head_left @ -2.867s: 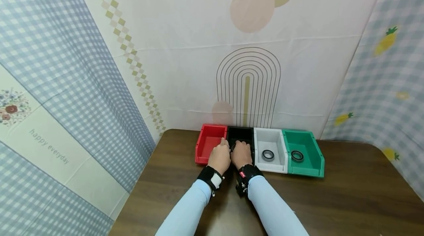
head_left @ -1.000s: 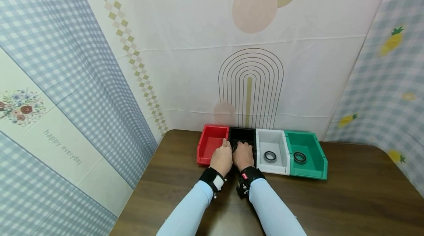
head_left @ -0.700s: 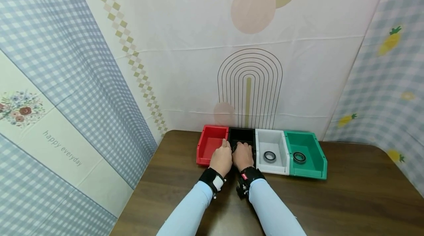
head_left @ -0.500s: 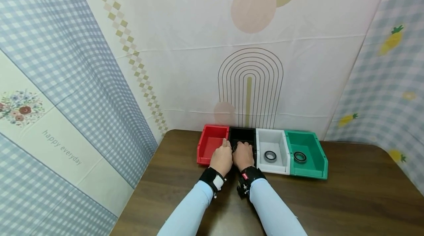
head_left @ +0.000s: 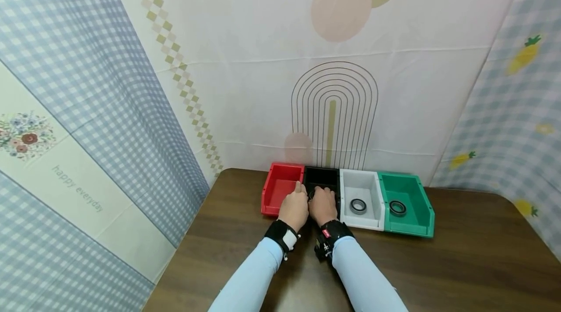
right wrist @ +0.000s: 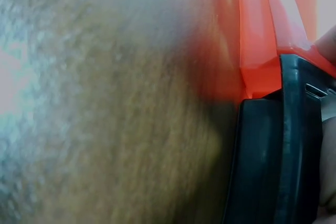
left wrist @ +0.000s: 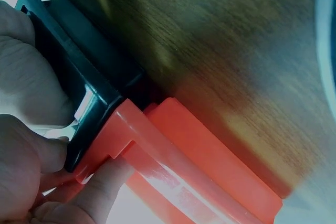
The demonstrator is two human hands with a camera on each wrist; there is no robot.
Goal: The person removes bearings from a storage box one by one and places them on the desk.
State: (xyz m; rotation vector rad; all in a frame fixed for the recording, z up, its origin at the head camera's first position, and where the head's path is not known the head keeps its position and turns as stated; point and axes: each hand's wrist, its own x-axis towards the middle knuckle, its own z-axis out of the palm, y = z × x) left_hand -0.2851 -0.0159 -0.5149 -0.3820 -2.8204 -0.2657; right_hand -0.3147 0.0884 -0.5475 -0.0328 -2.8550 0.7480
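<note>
My left hand (head_left: pixel 294 208) straddles the line where the red bin (head_left: pixel 278 190) meets the black bin (head_left: pixel 322 174). Its fingers pinch the adjoining walls, as the left wrist view shows, with one finger (left wrist: pixel 107 184) on the red side. My right hand (head_left: pixel 323 205) reaches down inside the black bin, fingertips low and mostly hidden. A dark ring (head_left: pixel 311 194) shows partly at its left side; whether the fingers grip it, I cannot tell. In the right wrist view only the edge of that hand (right wrist: pixel 328 166) appears behind the black bin's front lip (right wrist: pixel 291 145).
A white bin (head_left: pixel 360 180) with a bearing (head_left: pixel 358 206) and a green bin (head_left: pixel 401 185) with another bearing (head_left: pixel 398 208) adjoin on the right. The bins stand in a row at the back of the wooden table (head_left: pixel 473 253), against a patterned cloth (head_left: pixel 245 98).
The head view shifts slightly. Both hands stay at the red and black bins with hardly any visible motion, and the bearings in the white and green bins lie where they were.
</note>
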